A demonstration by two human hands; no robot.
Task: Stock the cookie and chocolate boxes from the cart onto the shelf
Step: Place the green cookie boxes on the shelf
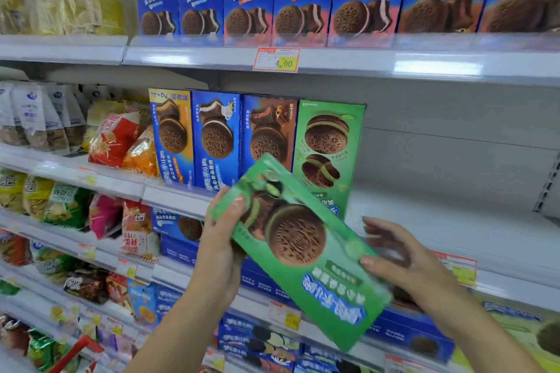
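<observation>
The green cookie box (303, 251) is printed with dark brown embossed cookies, green filling and white lettering outlined in blue. A shelved green box (328, 154) matches it. Next to that come a blue-and-brown box (268, 136), a blue-and-white box (215, 139) and a blue-and-orange box (171, 136). The price tag (277, 59) is yellow with a red edge.

A flat green cardboard cookie box (298, 251) tilts diagonally, printed face showing, before the white shelf (485, 221), below a matching upright box (328, 154).
</observation>
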